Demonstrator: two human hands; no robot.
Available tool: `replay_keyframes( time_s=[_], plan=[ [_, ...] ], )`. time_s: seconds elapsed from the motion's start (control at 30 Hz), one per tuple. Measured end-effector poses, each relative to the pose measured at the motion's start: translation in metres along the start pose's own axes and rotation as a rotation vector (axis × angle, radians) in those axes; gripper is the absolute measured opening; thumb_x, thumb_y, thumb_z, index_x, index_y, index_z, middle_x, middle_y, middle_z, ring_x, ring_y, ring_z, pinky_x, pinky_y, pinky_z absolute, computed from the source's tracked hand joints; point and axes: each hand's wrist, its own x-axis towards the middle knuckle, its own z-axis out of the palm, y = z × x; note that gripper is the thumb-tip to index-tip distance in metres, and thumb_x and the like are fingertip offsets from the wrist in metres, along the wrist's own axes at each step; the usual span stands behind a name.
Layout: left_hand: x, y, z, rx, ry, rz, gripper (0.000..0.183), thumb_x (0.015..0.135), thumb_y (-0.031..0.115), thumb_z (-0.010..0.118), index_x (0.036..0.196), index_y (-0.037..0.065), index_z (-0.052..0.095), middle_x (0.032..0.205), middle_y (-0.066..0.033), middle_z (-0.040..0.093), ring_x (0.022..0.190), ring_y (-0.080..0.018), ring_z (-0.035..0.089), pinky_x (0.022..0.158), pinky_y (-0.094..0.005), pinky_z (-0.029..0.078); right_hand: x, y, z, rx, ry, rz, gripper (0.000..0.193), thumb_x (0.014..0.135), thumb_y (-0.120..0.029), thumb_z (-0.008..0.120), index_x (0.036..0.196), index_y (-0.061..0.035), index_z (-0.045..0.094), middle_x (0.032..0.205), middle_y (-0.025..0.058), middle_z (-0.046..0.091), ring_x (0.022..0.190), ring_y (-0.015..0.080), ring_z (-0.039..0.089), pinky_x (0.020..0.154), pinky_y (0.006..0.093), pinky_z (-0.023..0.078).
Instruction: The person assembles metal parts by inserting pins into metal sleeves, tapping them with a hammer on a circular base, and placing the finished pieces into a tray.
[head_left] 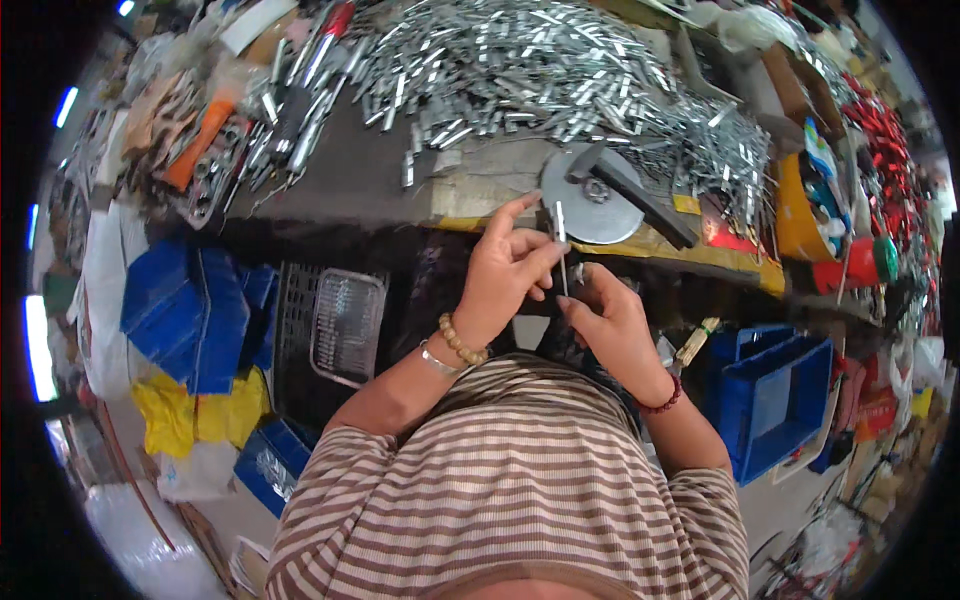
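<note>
A short shiny metal tube [560, 218] is pinched between the thumb and fingers of my left hand [502, 272], its index finger stretched forward. My right hand [612, 328] is closed on a thin metal rod [565, 278], which points up in line with the tube. From here I cannot tell whether the rod is inside the tube or only against it. Just beyond my hands, a round grey metal disc [612, 222] lies at the bench edge. A hammer [630, 192] with a dark handle rests across it.
A large heap of shiny metal tubes [510, 65] covers the far bench. An orange-handled tool [200, 145] lies at the left. Blue bins [190, 310] and a clear plastic tray [347, 325] stand below left, another blue bin [775, 405] below right. A yellow container [803, 215] stands at right.
</note>
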Motion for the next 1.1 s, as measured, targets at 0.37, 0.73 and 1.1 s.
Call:
replay_keyframes(
  time_s=[0.37,0.73,1.1],
  plan=[
    [-0.071,-0.016,-0.118,0.186,0.518,0.126,0.054,0.091,0.013,0.076,0.139,0.005,0.051,0.092,-0.0001,0.067,0.073,-0.0074,0.060,0.059,-0.0228,0.049,-0.003,0.013,0.026,0.091,-0.228,0.080,0.035,0.097,-0.003,0.067,0.131,0.0009,0.058,0.095,0.0032,0.067,0.077,0.0077,0.059,0.067,0.0239,0.049],
    [-0.193,-0.256,-0.372,-0.330,1.127,-0.056,0.048,0.086,0.000,0.074,0.129,0.011,0.054,0.085,-0.0125,0.068,0.063,-0.0209,0.065,0.049,-0.0350,0.052,0.006,0.021,0.038,0.119,-0.302,0.188,0.023,0.100,-0.005,0.063,0.122,0.0000,0.061,0.095,0.0033,0.066,0.074,0.0092,0.061,0.067,0.0244,0.051],
    [-0.173,-0.254,-0.415,-0.296,1.072,-0.094,0.032,0.083,0.037,0.074,0.096,0.009,0.064,0.080,-0.0122,0.065,0.077,-0.0328,0.068,0.068,-0.0467,0.053,0.005,0.025,0.037,0.140,-0.249,0.260,0.023,0.100,-0.005,0.062,0.123,-0.0010,0.063,0.096,0.0020,0.067,0.077,0.0081,0.061,0.068,0.0242,0.051]
  ],
)
